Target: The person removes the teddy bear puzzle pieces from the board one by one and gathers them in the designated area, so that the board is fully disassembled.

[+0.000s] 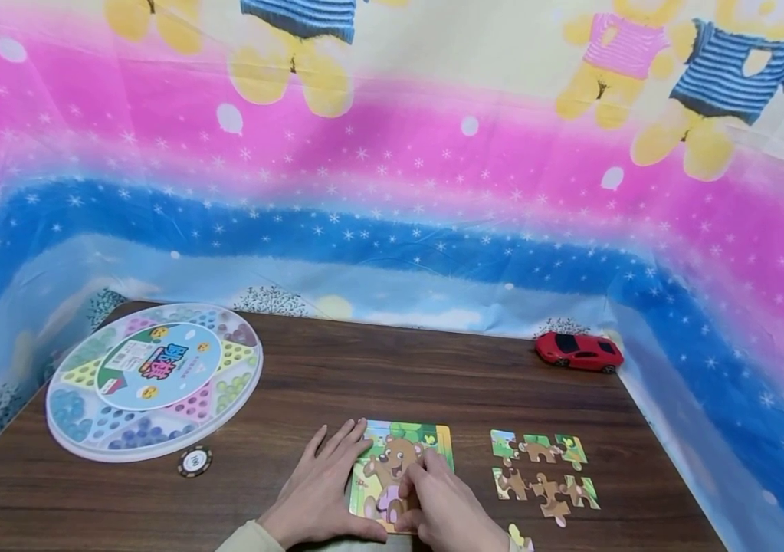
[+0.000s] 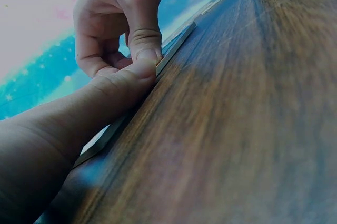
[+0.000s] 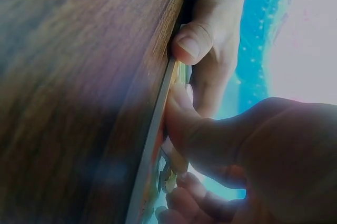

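Both hands are set on the bear puzzle board [image 1: 401, 468] at the desk's [image 1: 364, 383] near edge: the left hand [image 1: 319, 487] lies flat, steadying it, while the right hand [image 1: 443, 502] presses a piece in with curled fingers. Loose puzzle pieces [image 1: 543, 475] are kept just right; farther off stand a round game board [image 1: 153, 379] and a red toy car [image 1: 579, 352].

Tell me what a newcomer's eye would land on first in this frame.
Probably the two hands at the near table edge: the left hand rests flat on the bear puzzle board, while the right hand presses a piece into it. Loose puzzle pieces lie just to its right, a round marble game tray sits far left, and a red toy car at the back right.
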Demonstrator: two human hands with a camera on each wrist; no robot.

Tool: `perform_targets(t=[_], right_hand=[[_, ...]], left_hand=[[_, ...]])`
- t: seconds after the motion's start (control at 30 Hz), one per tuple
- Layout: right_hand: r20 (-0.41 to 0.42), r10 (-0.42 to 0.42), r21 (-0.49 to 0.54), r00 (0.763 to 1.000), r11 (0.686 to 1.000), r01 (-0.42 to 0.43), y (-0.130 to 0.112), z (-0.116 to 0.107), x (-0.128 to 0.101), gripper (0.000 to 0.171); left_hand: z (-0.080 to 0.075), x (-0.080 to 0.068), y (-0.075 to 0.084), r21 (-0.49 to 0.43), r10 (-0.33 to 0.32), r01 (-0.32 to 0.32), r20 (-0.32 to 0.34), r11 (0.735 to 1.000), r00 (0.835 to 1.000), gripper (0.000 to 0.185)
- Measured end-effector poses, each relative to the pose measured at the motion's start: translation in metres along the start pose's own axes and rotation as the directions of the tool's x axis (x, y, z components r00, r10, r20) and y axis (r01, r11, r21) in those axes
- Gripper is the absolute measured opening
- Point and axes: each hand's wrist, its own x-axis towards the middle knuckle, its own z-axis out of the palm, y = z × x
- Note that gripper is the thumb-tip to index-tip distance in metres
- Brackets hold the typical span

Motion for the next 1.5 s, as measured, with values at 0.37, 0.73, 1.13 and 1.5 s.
perform_targets(t=[0.37,0.73,1.13,1.5], right_hand=[[0.020,-0.006,0.033,1.000,0.999,0.006,-0.003,-0.001,0.002,0.027],[-0.010,-0.111,0.381,0.994,0.919,0.107,0.005,-0.016,-0.017,0.021],[-0.104,0.264,0.358,0.959,0.909,-0.211,0.073,-0.077,-0.091,0.024],[0.002,0.450,0.337,0.893,0.840,-0.424,0.141,-0.080,-0.141,0.030]], left_hand=[[0.001,0.000,-0.001,0.019,0.017,-0.016,-0.034,1.000,0.999,0.119],[0.001,0.000,0.000,-0.010,-0.016,0.017,0.021,1.000,1.000,0.119],[0.001,0.003,-0.002,-0.037,-0.023,0.024,0.025,0.999,0.999,0.118],[-0.001,0.003,-0.002,-0.031,-0.030,0.031,0.039,0.999,0.999,0.117]])
